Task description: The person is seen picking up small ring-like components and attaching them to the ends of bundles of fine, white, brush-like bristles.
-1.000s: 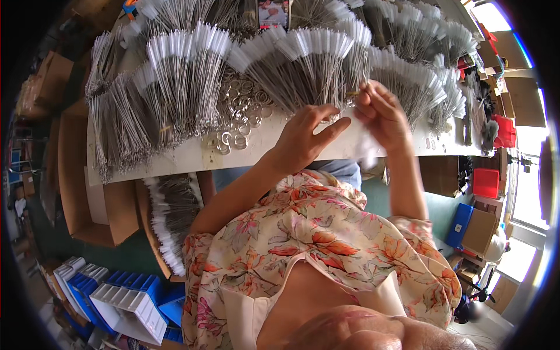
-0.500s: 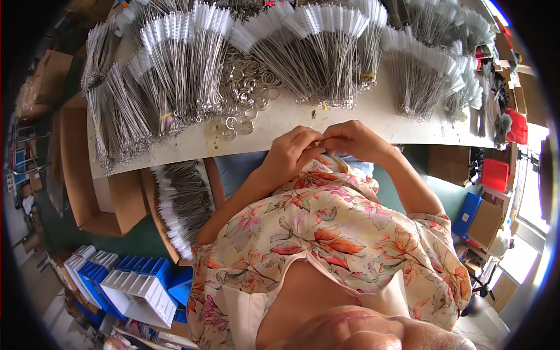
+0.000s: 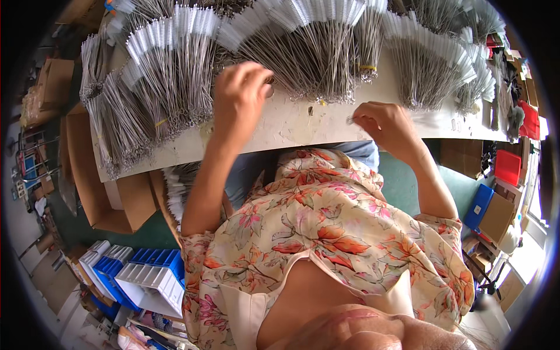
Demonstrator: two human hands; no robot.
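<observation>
Over the pale worktop (image 3: 291,125), my left hand (image 3: 242,87) has lifted from my lap to the bundled wire brushes (image 3: 315,64), fingers curled, grip unclear. My right hand (image 3: 385,125) pinches a small metal piece (image 3: 350,120) near the edge, ready for another brush.

Cardboard boxes (image 3: 116,192) are seen standing under the left end of the white table (image 3: 291,125). Blue and white plastic bins (image 3: 140,277) are stacked on the floor at lower left. A red box (image 3: 507,167) and a blue box (image 3: 479,205) are seen at the right.
</observation>
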